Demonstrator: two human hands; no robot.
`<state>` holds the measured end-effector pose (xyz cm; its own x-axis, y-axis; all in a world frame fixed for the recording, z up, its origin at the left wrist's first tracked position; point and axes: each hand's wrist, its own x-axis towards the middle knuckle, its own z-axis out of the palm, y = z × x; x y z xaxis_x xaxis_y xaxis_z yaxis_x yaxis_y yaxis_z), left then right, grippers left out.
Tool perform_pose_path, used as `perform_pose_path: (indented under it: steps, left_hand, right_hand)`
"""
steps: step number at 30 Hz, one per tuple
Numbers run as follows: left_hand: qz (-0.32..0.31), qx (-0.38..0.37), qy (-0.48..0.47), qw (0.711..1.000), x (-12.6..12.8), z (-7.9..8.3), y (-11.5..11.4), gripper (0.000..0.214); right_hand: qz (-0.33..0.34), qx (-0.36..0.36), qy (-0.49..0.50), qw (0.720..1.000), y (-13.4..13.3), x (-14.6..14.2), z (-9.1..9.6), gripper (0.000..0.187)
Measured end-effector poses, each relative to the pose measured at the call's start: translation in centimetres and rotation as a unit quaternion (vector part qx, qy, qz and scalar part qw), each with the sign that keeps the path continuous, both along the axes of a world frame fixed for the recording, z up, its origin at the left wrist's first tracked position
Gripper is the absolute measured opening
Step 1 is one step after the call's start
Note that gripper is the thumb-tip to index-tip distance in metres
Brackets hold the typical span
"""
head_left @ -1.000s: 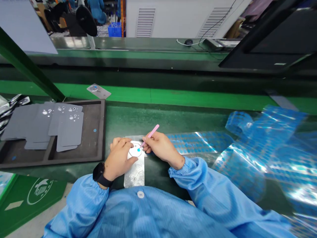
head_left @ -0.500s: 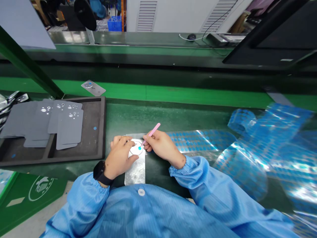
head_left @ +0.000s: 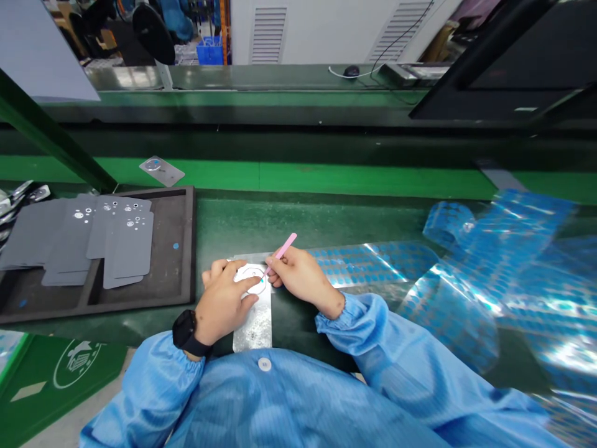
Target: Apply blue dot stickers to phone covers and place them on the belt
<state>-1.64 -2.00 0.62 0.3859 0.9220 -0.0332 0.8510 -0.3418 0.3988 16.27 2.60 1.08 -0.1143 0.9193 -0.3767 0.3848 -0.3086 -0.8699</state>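
A silvery phone back panel (head_left: 254, 326) lies on the green bench right in front of me, with a white camera area outlined by a dark ring at its upper end. My left hand (head_left: 224, 302) rests over the panel's left side, fingers apart, the index fingertip at a small blue round sticker (head_left: 262, 280) inside the ring. Pinched in my right hand (head_left: 303, 277) are pink tweezers (head_left: 286, 244), slanting down so their tip is beside that sticker. The fingertip partly covers the sticker; whether the tweezers still grip it I cannot tell.
Left, a dark tray (head_left: 189, 249) holds several grey panels (head_left: 128, 249). Another panel (head_left: 161, 171) lies on the ledge behind. Sheets of blue round stickers (head_left: 373, 264) stretch rightward into a loose heap (head_left: 517, 249). A monitor (head_left: 513, 68) leans in at upper right.
My left index finger has moved right onto the blue sticker, covering more of it. The tweezers stay in my right hand with their tip beside it. The whole view has shifted slightly.
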Motion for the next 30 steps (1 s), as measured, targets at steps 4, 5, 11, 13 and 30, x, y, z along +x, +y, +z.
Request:
perform_pose_path:
  steps: [4, 5, 11, 13, 30]
  left_hand:
    - [0.007, 0.008, 0.02, 1.0, 0.1, -0.1, -0.3, 0.028]
    - [0.007, 0.01, 0.023, 1.0, 0.2, -0.1, -0.3, 0.027]
    - [0.006, 0.013, 0.039, 0.999, 0.4, -0.2, -0.5, 0.028]
    - [0.005, 0.011, 0.045, 0.999, 0.5, -0.2, -0.6, 0.029]
    - [0.035, 0.018, 0.0, 0.999, 1.0, -1.0, -0.9, 0.025]
  right_hand:
    - [-0.014, 0.099, -0.063, 0.993, -0.4, 1.0, 0.6, 0.013]
    - [-0.021, 0.155, -0.084, 0.984, -0.5, 1.3, 0.8, 0.015]
    - [0.084, 0.323, -0.17, 0.927, -1.0, 2.0, 1.1, 0.021]
    - [0.152, 0.289, -0.211, 0.921, -0.8, 1.5, 1.0, 0.02]
    - [0.297, 0.155, -0.346, 0.876, 1.3, -1.0, 2.4, 0.007]
